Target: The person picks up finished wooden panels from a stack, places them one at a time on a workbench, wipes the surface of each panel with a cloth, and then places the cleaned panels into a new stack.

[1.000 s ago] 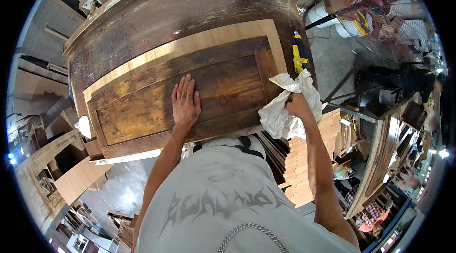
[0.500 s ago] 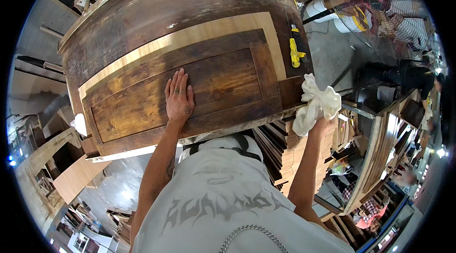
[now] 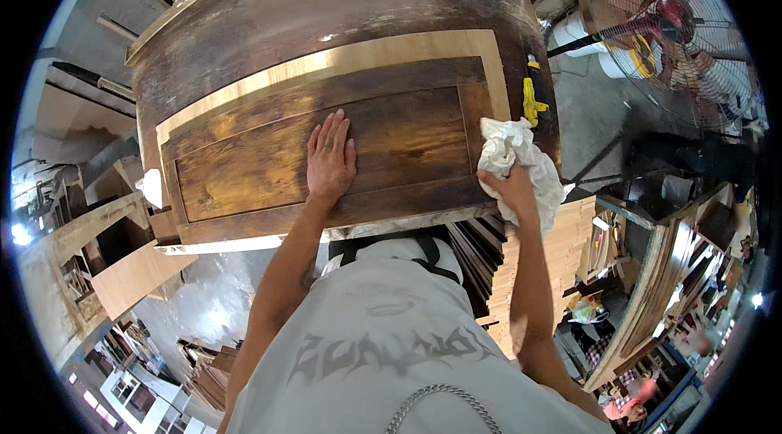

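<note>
A dark-stained wooden panel (image 3: 399, 137) with a raised frame lies on a pale plywood sheet (image 3: 391, 47) on the workbench. Flat on the panel's middle rests my left hand (image 3: 330, 159), fingers stretched out and holding nothing. My right hand (image 3: 513, 190) grips a crumpled white cloth (image 3: 533, 159) at the panel's right end. Part of the cloth lies over the panel's corner, and the rest hangs past the bench's near edge. The fingertips of the right hand are partly hidden in its folds.
A yellow-handled tool (image 3: 533, 100) lies on the worn workbench (image 3: 269, 23), right of the panel. A large wire-caged fan (image 3: 672, 23) stands at the far right. Stacked boards (image 3: 550, 263) rise beside my right forearm. Something white (image 3: 150, 187) sits by the bench's left edge.
My right hand has brought the cloth leftward from beyond the bench's edge onto the panel's right end. My left hand stays flat on the panel. The whole view has shifted slightly.
</note>
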The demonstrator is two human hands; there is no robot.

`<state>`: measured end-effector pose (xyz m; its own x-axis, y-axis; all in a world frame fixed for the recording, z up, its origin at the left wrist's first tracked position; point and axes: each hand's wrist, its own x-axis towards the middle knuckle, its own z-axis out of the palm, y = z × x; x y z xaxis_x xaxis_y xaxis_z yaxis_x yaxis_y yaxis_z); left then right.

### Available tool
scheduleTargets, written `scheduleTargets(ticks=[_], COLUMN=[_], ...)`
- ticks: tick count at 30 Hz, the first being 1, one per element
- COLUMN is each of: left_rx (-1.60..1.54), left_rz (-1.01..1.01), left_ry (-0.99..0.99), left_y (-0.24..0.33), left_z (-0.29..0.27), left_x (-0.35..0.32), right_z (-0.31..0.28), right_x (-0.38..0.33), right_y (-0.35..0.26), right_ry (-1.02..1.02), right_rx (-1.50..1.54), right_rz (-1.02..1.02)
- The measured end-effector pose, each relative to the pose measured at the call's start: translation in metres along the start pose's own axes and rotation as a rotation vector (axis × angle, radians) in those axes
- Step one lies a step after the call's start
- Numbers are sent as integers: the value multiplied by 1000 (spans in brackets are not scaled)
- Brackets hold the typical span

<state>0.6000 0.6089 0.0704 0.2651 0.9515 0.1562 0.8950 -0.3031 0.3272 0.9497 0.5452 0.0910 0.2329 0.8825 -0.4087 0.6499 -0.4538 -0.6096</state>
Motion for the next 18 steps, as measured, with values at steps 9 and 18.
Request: scheduleTargets(ticks=[9, 18], left_rx=[4, -713], left_rz=[8, -180], left_ry=[9, -74], left_y=[-1, -30], left_z=[3, -26], left_x=[-5, -7], right_z=[3, -13], right_x=[6, 17], right_y=[20, 99], right_ry=[43, 534], right_rx=[-9, -153], right_rz=[53, -80])
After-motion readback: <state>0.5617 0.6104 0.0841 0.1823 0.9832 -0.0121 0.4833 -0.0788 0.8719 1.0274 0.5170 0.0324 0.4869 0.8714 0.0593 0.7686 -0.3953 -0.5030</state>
